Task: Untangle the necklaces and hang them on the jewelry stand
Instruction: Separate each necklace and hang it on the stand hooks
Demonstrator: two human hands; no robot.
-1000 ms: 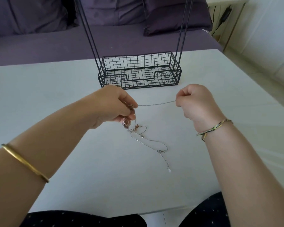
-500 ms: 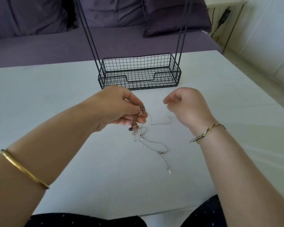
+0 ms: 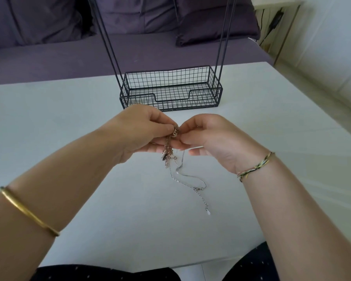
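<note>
A rose-gold necklace tangle (image 3: pixel 168 153) hangs between my two hands just above the white table (image 3: pixel 69 122). My left hand (image 3: pixel 138 132) pinches its top. My right hand (image 3: pixel 209 138) meets it fingertip to fingertip and pinches the same knot. A thin silver chain (image 3: pixel 190 178) trails from the tangle down onto the table, ending in a clasp and extender toward me. The black wire jewelry stand (image 3: pixel 170 92) sits just behind my hands; its basket base is empty and its upright rods run out of the top of the frame.
A purple sofa (image 3: pixel 49 55) with cushions lies behind the table. A small side table with a cable (image 3: pixel 276 19) stands at the back right. The table's near edge runs just above my lap.
My right hand let go of the taut silver chain, which dropped slack onto the table, then moved left and took hold of the tangle beside my left hand.
</note>
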